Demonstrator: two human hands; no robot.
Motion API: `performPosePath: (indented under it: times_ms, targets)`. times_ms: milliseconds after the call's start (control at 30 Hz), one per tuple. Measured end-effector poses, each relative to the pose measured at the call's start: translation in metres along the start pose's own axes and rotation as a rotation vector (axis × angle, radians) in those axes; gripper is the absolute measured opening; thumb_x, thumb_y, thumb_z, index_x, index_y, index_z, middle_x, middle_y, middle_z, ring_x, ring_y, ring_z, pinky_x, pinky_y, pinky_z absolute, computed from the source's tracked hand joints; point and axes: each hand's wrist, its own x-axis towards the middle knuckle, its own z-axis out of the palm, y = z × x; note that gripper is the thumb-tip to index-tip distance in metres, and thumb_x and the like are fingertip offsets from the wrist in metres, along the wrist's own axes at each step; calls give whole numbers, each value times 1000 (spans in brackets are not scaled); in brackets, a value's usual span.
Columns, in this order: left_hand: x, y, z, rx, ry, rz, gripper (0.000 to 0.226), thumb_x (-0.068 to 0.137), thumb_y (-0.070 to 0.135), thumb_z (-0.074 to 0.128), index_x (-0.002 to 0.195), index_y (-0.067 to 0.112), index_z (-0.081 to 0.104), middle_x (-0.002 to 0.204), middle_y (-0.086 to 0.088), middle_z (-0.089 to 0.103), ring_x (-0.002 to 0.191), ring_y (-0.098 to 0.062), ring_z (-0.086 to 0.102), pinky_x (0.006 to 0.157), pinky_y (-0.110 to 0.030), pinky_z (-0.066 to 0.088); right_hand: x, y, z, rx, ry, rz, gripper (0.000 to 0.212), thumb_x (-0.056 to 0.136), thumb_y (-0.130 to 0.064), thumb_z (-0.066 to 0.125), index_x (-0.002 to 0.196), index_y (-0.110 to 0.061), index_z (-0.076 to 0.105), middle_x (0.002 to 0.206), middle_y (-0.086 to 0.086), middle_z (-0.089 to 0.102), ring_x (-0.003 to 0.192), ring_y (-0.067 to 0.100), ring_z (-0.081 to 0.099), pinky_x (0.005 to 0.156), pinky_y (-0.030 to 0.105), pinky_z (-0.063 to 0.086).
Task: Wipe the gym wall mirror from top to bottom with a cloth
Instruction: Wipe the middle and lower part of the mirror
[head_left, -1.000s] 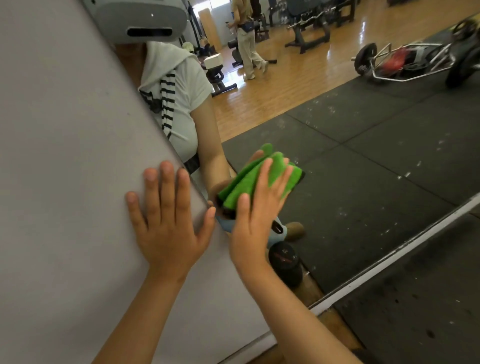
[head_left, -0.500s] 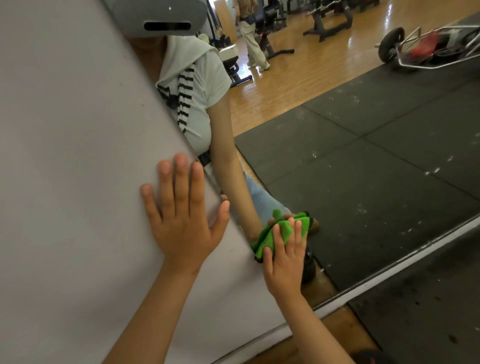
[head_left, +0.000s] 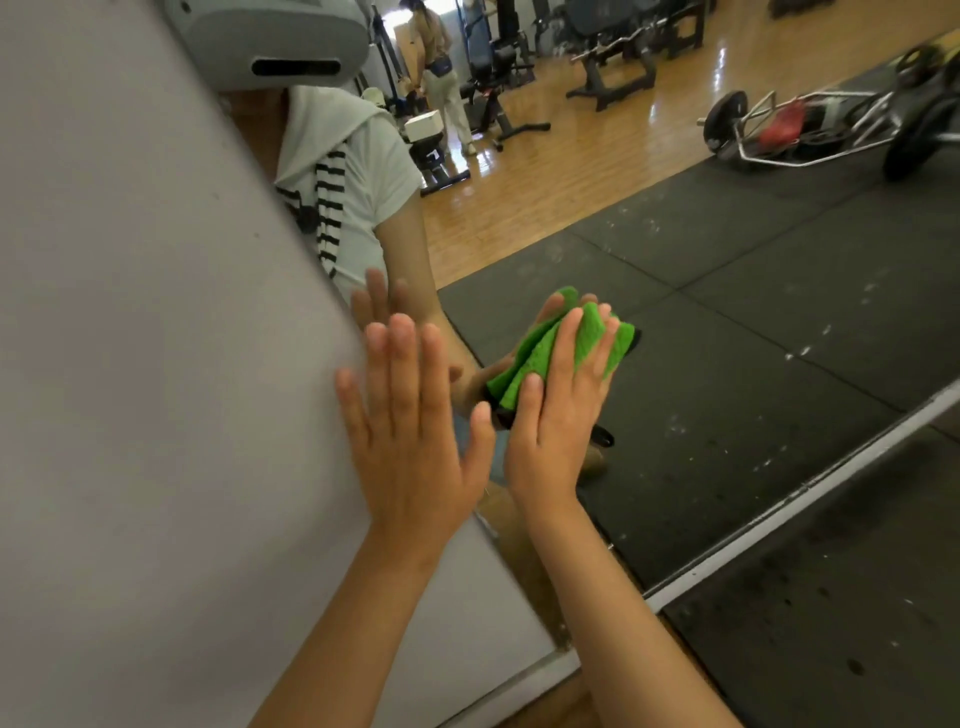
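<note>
The right hand (head_left: 558, 415) presses a folded bright green microfibre cloth (head_left: 558, 348) flat against the large wall mirror (head_left: 727, 312), with fingers stretched out and slightly apart over the cloth. The cloth lies on the lower part of the glass, near its left edge. The left hand (head_left: 410, 441) is empty and spread wide, with its palm flat on the plain grey wall panel (head_left: 130, 364) just beside the mirror edge. In the mirror are reflected black rubber floor mats (head_left: 779, 270) and a weight barbell (head_left: 810, 130).
</note>
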Motion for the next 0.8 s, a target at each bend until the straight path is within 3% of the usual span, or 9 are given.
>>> performPosePath:
  times_ms: [67,167,300,400,533,600,733,800]
  targets:
    - [10,20,6,-7,-10,87,82,98,34,43,158,15,-10,165,2,-22,153,-15,-15,124,-40,-8,8,16,-5,23,11,-28,53,107,-41,17,155,-25,5,163,10,6,153,27,0,123,40,2]
    - [22,38,22,-13,-52,149,76,99,31,41,159,11,-3,165,-1,-19,153,-16,-13,124,-40,-9,11,53,-10,53,64,119,58,106,-47,13,156,-18,7,164,14,10,153,30,3,124,43,4]
    - [23,44,49,167,-75,219,64,101,32,35,157,8,13,163,-8,4,154,-21,-11,124,-44,-9,8,103,-18,50,123,301,59,104,-54,12,156,-26,8,166,2,10,153,21,2,124,35,3]
    - [20,44,58,217,-49,229,64,103,33,36,158,8,16,165,-8,5,154,-23,-7,125,-46,-5,8,130,-25,112,232,549,51,102,-51,14,151,-37,7,163,-8,5,151,12,0,124,40,3]
    - [18,44,58,247,-31,221,69,102,34,41,159,8,11,167,-8,-8,155,-23,-7,125,-47,-4,18,135,-29,224,322,879,46,105,-43,18,149,-45,2,166,-3,4,152,20,0,123,50,6]
    - [18,44,59,259,-23,228,70,102,35,41,158,7,11,167,-8,-8,155,-24,-7,125,-46,-3,25,117,-26,252,330,853,50,99,-48,18,145,-48,1,166,-3,4,153,21,2,123,51,8]
    - [18,44,59,267,-14,226,71,101,35,39,159,8,9,167,-8,-8,155,-23,-6,125,-45,-3,40,56,-23,258,201,546,53,97,-55,17,146,-51,-1,160,-21,-9,150,8,-13,124,38,-4]
    - [17,44,59,269,-13,232,73,101,36,41,159,8,8,167,-8,-8,155,-23,-6,125,-45,-2,50,38,-27,256,144,407,53,99,-52,18,147,-48,-1,163,-17,-9,149,4,-15,122,32,-8]
